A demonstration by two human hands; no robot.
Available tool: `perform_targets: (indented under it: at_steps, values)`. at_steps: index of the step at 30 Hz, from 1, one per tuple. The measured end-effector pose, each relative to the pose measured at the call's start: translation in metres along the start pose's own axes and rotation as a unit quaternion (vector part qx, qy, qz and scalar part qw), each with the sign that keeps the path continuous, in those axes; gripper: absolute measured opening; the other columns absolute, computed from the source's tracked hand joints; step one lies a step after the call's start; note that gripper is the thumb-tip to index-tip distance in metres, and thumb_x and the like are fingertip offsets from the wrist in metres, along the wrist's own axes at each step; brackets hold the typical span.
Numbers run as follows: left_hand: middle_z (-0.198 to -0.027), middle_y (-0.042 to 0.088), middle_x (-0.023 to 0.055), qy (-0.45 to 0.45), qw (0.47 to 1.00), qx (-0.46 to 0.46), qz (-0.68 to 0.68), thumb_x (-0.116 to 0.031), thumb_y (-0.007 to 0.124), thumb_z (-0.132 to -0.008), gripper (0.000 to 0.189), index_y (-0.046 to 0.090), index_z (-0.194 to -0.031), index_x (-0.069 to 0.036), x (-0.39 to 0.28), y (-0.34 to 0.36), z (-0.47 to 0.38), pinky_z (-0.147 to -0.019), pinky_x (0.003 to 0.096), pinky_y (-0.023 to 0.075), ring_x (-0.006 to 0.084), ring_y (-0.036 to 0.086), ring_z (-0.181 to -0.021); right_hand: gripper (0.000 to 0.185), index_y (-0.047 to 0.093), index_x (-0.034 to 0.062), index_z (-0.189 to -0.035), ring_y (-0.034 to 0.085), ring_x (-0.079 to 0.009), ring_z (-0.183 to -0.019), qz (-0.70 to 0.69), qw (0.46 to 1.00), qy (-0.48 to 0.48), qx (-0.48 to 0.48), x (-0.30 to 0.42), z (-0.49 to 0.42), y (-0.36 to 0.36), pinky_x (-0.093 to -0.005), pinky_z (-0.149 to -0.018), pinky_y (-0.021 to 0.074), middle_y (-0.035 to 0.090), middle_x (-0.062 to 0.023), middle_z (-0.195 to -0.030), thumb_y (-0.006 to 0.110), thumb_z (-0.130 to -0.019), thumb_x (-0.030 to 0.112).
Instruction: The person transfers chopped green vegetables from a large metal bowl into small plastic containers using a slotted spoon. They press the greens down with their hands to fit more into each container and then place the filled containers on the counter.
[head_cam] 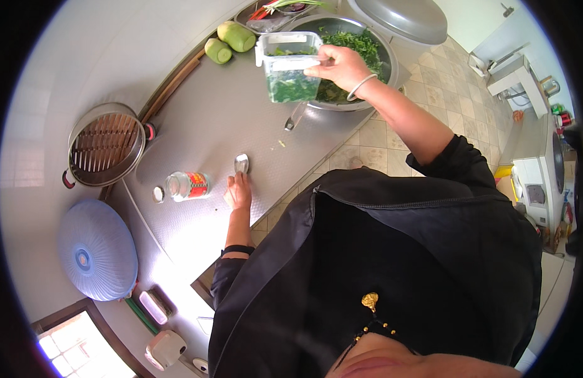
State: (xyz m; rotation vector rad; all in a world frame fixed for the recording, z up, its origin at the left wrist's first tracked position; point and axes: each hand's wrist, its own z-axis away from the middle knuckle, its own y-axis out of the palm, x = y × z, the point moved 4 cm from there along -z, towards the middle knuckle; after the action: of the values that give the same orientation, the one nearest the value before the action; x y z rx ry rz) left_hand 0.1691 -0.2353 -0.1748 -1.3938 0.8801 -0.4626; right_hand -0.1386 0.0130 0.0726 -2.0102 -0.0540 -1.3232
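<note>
My right hand [341, 71] grips the right edge of a clear plastic container [293, 82] with a white clip. Green stuff shows at its lower part; whether it is inside or seen through the wall I cannot tell. Behind the container, and partly hidden by it, is a large metal bowl [390, 61] of chopped leafy greens [350, 42]. My left hand [238, 191] is closed on the handle of a metal spoon [241, 163], low over the metal counter. An opened glass jar [187, 185] with a red label lies left of this hand, beside its lid [158, 194].
Two pieces of green radish [237, 36] and a tray of vegetables [258, 9] stand at the back. A utensil [290, 124] lies near the bowl. On the left are a steamer pot [74, 146] with a slatted rack and a blue plastic cover [100, 250]. The counter edge [315, 165] runs before me.
</note>
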Motion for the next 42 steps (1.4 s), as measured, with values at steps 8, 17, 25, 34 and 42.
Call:
perform_targets:
  at_steps: [8, 17, 25, 34, 42]
  values:
    - [-0.110, 0.062, 0.0141, 0.098, 0.977, -0.188, -0.036, -0.033, 0.058, -0.089, 0.033, 0.066, -0.109, -0.009, -0.099, -0.082, -0.048, -0.082, 0.0442, 0.0493, 0.0328, 0.061, -0.095, 0.033, 0.047, 0.0057, -0.075, 0.050, -0.0031, -0.067, 0.052, 0.996, -0.012, -0.075, -0.092, -0.007, -0.138, -0.0223, -0.059, 0.0425, 0.049, 0.0055, -0.068, 0.076, -0.081, 0.019]
    - [-0.110, 0.065, 0.0151, 0.096, 0.943, 0.298, -0.112, -0.045, 0.062, -0.084, 0.059, 0.051, -0.130, -0.011, -0.317, -0.067, -0.122, -0.086, 0.0451, 0.0485, 0.0331, 0.062, -0.103, 0.030, 0.050, 0.0027, -0.077, 0.054, -0.0134, -0.062, 0.034, 0.995, -0.024, -0.086, -0.196, -0.002, -0.242, -0.0283, -0.059, 0.0450, 0.057, -0.0048, -0.090, 0.077, -0.076, 0.016]
    - [-0.081, 0.068, 0.0161, -0.083, 0.926, 0.367, 0.037, -0.019, 0.054, -0.081, 0.051, 0.050, -0.127, 0.001, -0.303, -0.031, -0.137, -0.074, 0.0379, 0.0531, 0.0267, 0.067, -0.065, 0.030, 0.051, 0.0040, -0.076, 0.059, -0.0257, -0.073, 0.036, 0.996, -0.048, -0.060, -0.237, -0.011, -0.252, -0.0346, -0.065, 0.0476, 0.060, -0.0096, -0.113, 0.077, -0.072, 0.019]
    - [-0.093, 0.068, 0.0215, -0.008, 0.983, 0.161, -0.093, -0.019, 0.047, -0.090, 0.022, 0.056, -0.106, -0.007, -0.292, -0.095, -0.200, -0.077, 0.0457, 0.0517, 0.0357, 0.067, -0.084, 0.026, 0.052, 0.0052, -0.078, 0.060, -0.0339, -0.084, 0.080, 0.989, -0.113, -0.055, -0.226, -0.014, -0.244, -0.0388, -0.073, 0.0484, 0.048, -0.0187, -0.132, 0.074, -0.074, 0.019]
    - [-0.094, 0.068, 0.0210, 0.081, 0.953, 0.195, -0.216, -0.012, 0.046, -0.088, 0.018, 0.055, -0.103, -0.007, -0.372, -0.050, -0.212, -0.078, 0.0466, 0.0511, 0.0382, 0.066, -0.091, 0.027, 0.054, 0.0083, -0.083, 0.063, -0.0343, -0.087, 0.190, 0.969, -0.150, -0.054, -0.219, -0.010, -0.235, -0.0390, -0.073, 0.0517, 0.043, -0.0286, -0.135, 0.074, -0.074, 0.023]
